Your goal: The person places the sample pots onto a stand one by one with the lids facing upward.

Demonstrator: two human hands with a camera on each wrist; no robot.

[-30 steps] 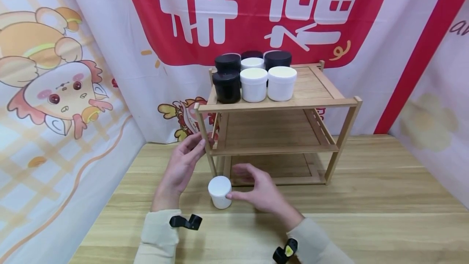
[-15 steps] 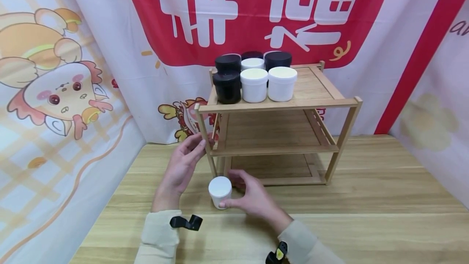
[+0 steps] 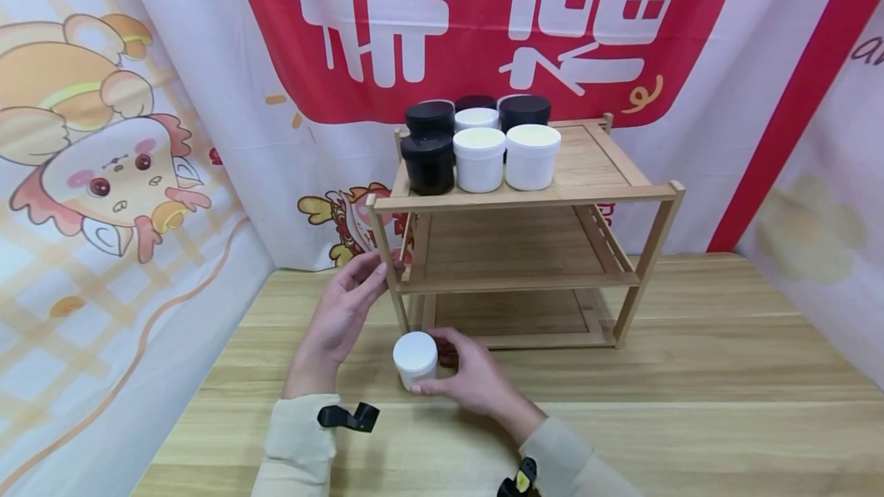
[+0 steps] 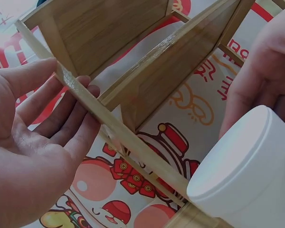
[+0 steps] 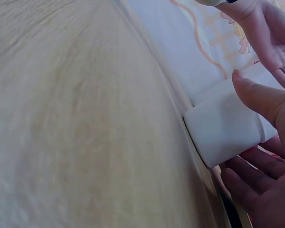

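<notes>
On the table, in front of the wooden rack, stands a white lidded jar near the rack's left front post. My right hand holds this jar from the right, thumb at its near side and fingers behind it. In the right wrist view the thumb lies along one side of the white jar, with fingers at the opposite side. My left hand grips the rack's left front post; in the left wrist view the thumb and fingers meet around the wooden post.
On the rack's top shelf, several black and white jars, such as a black jar and a white jar, cluster toward the left. The rack has two lower shelves. A printed cloth hangs behind.
My right hand has moved left and nearer, and its fingers have come around the white jar. The left hand has stayed at the post, and the jars on top have not moved.
</notes>
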